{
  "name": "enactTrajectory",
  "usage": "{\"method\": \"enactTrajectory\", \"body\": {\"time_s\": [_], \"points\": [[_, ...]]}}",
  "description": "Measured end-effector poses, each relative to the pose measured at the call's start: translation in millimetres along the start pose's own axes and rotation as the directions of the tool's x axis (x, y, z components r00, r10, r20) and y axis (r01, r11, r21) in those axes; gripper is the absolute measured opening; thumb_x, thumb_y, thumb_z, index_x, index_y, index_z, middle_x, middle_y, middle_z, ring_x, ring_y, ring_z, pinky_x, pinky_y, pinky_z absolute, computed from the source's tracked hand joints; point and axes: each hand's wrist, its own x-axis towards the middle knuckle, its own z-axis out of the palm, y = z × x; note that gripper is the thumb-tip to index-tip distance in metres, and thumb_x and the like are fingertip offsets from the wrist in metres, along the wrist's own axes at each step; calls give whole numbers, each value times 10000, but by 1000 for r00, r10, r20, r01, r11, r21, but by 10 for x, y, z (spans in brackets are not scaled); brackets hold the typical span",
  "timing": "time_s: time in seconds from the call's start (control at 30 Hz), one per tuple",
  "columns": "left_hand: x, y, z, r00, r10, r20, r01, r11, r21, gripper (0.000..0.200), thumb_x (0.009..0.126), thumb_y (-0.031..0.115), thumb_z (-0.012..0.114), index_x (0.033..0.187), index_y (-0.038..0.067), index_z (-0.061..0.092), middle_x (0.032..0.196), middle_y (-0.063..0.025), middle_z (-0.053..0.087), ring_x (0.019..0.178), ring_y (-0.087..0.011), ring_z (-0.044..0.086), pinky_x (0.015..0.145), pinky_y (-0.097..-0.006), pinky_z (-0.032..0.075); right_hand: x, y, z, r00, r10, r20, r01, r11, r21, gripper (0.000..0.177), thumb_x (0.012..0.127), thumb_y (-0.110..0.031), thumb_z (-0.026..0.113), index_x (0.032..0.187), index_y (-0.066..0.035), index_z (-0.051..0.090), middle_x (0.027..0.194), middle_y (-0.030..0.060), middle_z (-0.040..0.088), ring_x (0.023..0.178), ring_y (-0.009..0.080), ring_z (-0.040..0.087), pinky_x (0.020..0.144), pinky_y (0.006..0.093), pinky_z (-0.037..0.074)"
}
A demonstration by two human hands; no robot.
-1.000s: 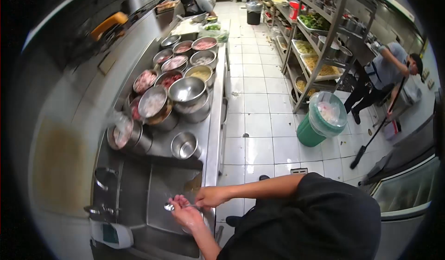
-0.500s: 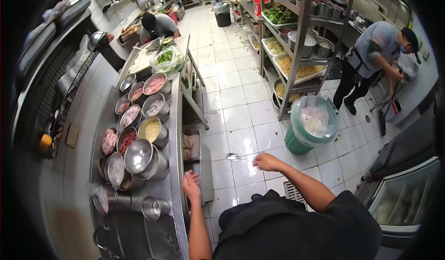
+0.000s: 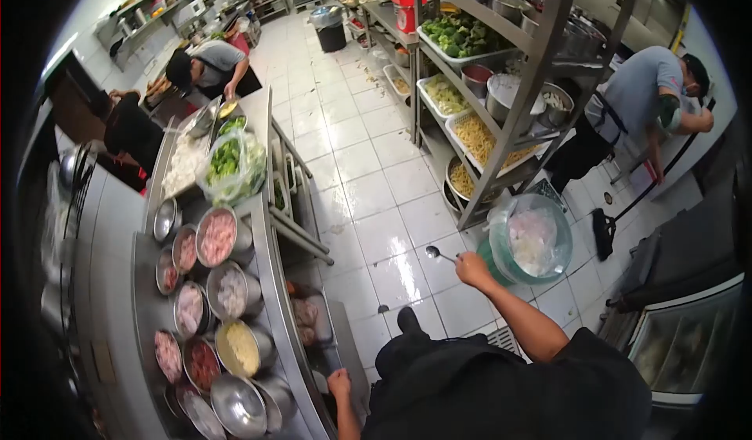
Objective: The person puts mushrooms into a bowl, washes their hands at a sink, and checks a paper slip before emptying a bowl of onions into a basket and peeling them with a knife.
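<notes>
Right hand: mid-frame, gripping our spoon; swinging could hit the bin.
Left hand: bottom; its hold we can't tell.

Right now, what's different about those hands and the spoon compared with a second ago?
The right hand has carried the spoon away from the sink, out over the floor near the green bin. The left hand has parted from it and is beside the steel counter. The sink is out of view. Unchanged: the right hand's grip and the steel bowls on the counter.
</notes>
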Motion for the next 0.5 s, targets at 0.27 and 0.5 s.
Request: {"method": "enactTrajectory", "body": {"time_s": [0.27, 0.5], "points": [[1486, 4275, 1625, 765, 583, 274, -642, 727, 245, 267, 869, 240, 640, 979, 3, 693, 807, -126, 699, 745, -228, 665, 716, -348, 509, 1056, -875, -1638, 858, 7, -513, 25, 998, 55, 104, 777, -33, 502, 718, 14, 573, 755, 273, 616, 773, 466, 612, 718, 546, 474], [2086, 5609, 2586, 697, 576, 426, -715, 600, 357, 355, 862, 278, 684, 1084, 1, 674, 884, -144, 711, 840, -238, 683, 774, -339, 514, 2479, -892, -2578, 675, -1, -738, -94, 992, -87, 99, 779, -7, 496, 814, 32, 581, 801, 282, 631, 786, 460, 623, 709, 547, 481]]}}
